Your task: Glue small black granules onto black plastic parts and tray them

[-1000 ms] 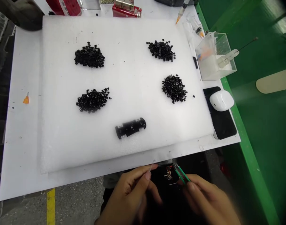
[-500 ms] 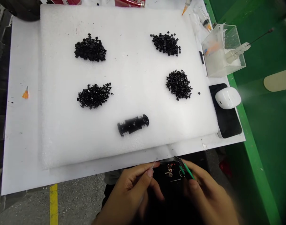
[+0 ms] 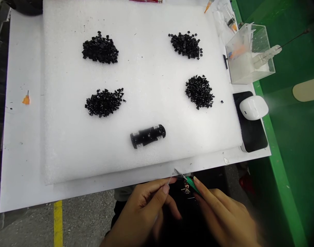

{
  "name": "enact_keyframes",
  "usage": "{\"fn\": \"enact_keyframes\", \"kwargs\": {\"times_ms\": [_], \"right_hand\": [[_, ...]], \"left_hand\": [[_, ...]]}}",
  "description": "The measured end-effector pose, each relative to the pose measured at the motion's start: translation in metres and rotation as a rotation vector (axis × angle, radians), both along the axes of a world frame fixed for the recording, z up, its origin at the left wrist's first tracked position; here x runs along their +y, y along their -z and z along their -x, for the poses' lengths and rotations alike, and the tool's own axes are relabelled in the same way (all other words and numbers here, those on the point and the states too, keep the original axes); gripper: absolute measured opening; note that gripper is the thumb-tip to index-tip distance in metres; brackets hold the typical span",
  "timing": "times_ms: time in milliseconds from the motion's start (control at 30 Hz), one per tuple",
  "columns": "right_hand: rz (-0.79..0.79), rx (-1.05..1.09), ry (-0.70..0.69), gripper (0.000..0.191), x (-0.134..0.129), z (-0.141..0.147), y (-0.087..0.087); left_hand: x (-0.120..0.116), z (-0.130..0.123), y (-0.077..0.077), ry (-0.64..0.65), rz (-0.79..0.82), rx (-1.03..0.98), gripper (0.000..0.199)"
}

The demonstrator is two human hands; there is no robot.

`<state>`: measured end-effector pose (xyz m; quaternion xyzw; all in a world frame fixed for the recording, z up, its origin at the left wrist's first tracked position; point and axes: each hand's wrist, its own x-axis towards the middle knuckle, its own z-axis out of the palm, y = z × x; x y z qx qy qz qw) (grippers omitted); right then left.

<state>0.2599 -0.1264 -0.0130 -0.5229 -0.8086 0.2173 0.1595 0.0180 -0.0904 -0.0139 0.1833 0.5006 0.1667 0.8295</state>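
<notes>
At the far left of the white sheet (image 3: pixel 20 137) I had an orange nozzle tip (image 3: pixel 25 99) lying by itself. Along the sheet's front edge, the left hand (image 3: pixel 138 212) pinched a thin metal pin (image 3: pixel 169 181) between thumb and forefinger, with the other fingers curled beneath it. The white foam pad (image 3: pixel 69 103) covered most of the sheet. On its left half sat two heaps of small black pieces, an upper heap (image 3: pixel 100 49) and a lower heap (image 3: pixel 104 102), and nearer the front lay a black strip (image 3: pixel 147 136). The pin's point was close to the tips of the green tweezers (image 3: pixel 190 183), both just off the sheet's edge, but I could not tell whether anything tiny was caught there. The right hand (image 3: pixel 224 212) held those tweezers pinched, its fingers stretched along the handle. As far as I could judge, nothing had been moved off the heaps: all four lay intact, with two more on the right, an upper heap (image 3: pixel 186 45) and a lower heap (image 3: pixel 199 92), and one stray piece (image 3: pixel 222 102) beside the latter. Further right, a clear plastic box (image 3: pixel 249 55) held whitish filling and something orange, with a clear tube (image 3: pixel 266 57) resting against it
</notes>
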Motion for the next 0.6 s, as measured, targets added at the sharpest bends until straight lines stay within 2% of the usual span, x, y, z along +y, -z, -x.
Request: {"fn": "enact_keyframes", "kwargs": {"times_ms": [233, 433, 600], "right_hand": [[-0.102, -0.091, 0.008, 0.053, -0.002, 0.001, -0.006], [-0.126, -0.256, -0.078, 0.059, -0.010, -0.023, -0.004], [-0.188, -0.161, -0.083, 0.061, 0.009, -0.027, -0.007]], "left_hand": [[0.003, -0.001, -0.004, -0.008, 0.020, 0.011, 0.069], [0.001, 0.011, -0.009, 0.010, 0.004, 0.098, 0.064], [0.001, 0.016, -0.008, 0.014, -0.031, 0.044, 0.066]]}}
